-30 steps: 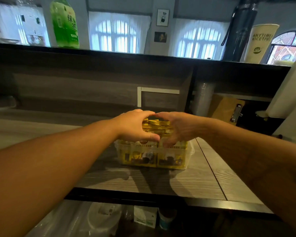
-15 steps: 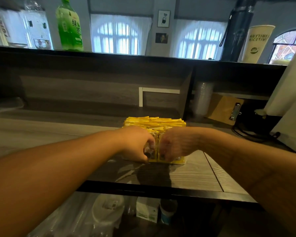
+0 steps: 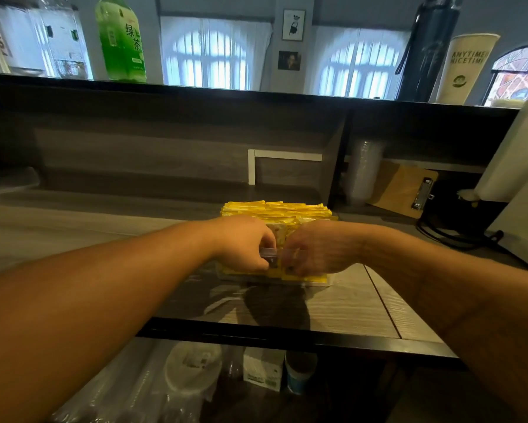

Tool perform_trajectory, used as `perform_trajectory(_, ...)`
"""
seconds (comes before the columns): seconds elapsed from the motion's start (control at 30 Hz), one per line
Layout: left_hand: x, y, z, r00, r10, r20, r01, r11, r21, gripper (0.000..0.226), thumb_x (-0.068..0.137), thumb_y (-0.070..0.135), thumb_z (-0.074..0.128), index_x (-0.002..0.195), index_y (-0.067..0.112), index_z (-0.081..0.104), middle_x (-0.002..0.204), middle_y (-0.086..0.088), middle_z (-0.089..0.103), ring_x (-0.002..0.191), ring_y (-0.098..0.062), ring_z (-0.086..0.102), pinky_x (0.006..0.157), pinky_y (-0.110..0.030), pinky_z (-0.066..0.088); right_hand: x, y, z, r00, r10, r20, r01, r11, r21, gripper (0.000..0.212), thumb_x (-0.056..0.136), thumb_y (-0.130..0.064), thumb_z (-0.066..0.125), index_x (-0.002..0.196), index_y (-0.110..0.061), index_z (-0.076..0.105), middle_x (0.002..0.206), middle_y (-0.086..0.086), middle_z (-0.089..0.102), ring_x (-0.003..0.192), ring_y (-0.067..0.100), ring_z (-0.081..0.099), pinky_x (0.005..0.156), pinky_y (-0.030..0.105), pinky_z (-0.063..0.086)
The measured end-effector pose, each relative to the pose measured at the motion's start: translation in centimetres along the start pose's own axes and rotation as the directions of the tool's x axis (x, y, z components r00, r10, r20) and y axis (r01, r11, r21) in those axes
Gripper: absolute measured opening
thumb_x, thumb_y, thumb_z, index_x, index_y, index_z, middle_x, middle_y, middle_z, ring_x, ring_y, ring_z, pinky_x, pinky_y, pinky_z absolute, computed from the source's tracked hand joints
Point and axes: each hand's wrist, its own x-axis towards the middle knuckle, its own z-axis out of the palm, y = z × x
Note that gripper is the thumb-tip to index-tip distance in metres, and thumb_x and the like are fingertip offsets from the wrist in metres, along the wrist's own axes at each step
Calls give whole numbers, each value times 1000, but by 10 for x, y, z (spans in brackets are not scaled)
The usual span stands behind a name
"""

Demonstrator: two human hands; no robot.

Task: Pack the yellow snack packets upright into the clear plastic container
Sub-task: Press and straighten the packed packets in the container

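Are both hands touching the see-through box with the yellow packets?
Touching. The head view shows the left hand and right hand gripping the near rim of the clear container.

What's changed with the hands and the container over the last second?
Both hands came down from the top of the yellow snack packets to the near wall of the clear plastic container. The left hand and right hand now pinch at its rim, close together. What exactly they grip is too blurred to tell. The container stayed on the grey wooden counter, packets upright.

Yellow packets [image 3: 276, 210], grey wood-grain counter [image 3: 345, 306]
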Motion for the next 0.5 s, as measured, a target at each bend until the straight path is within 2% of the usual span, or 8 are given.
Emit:
perform_trajectory(0.07,-8,0,-5,998,11,-62,-13,1000,-17,29,92,33,66,121,28,66,109,10,65,98,-10,61,86,-32,55,-7,-1,-2,997,29,-72,-24,997,72,23,94,-34,58,116,-32,66,109,-7,61,99,14,57,87,34,51)
perform_trajectory(0.13,-17,0,-8,994,6,-109,-12,998,-54,28,92,35,66,120,28,68,103,13,65,95,-7,62,86,-34,57,-17,-2,-2,973,61,-221,-22,984,176,16,94,-31,60,106,-29,70,100,-10,65,92,10,60,82,31,54)
perform_trajectory(0.2,-23,-1,-6,988,0,-152,-9,998,-61,28,92,36,66,118,28,69,103,13,67,94,-5,62,85,-35,58,-25,-3,3,885,95,-456,-5,981,195,10,93,-25,61,95,-27,71,90,-11,65,84,8,62,76,30,56)
perform_trajectory(0.27,-29,-1,0,966,-8,-259,0,1000,-31,25,92,38,66,116,30,68,103,13,68,93,-4,62,83,-32,58,-31,-5,10,771,146,-619,-35,981,189,10,93,-26,60,99,-27,68,94,-11,64,87,8,60,77,31,56)
perform_trajectory(0.3,-31,-2,4,939,-3,-343,6,1000,6,24,93,40,65,116,32,67,104,14,67,94,-3,61,82,-31,57,-32,-5,15,737,166,-655,-73,983,168,15,93,-29,60,107,-29,66,103,-11,62,95,9,58,81,30,54)
perform_trajectory(0.37,-31,-4,13,890,19,-456,14,998,69,31,92,46,62,121,35,62,115,15,61,107,-6,57,88,-32,54,-32,-5,25,734,192,-652,-150,981,120,30,94,-34,59,124,-32,59,121,-11,57,113,13,49,90,30,47)
perform_trajectory(0.43,-28,-7,24,896,2,-443,35,997,76,41,92,50,60,130,36,57,129,14,52,124,-9,44,99,-37,47,-30,-5,35,752,207,-626,-160,978,131,40,95,-36,57,134,-32,53,133,-9,54,123,15,43,99,34,43)
perform_trajectory(0.5,-25,-9,37,870,-31,-492,47,999,21,41,92,49,60,131,36,57,133,13,48,126,-9,38,105,-39,42,-28,-4,44,729,217,-649,-135,975,174,43,95,-36,57,137,-30,51,138,-8,51,128,14,39,104,34,39)
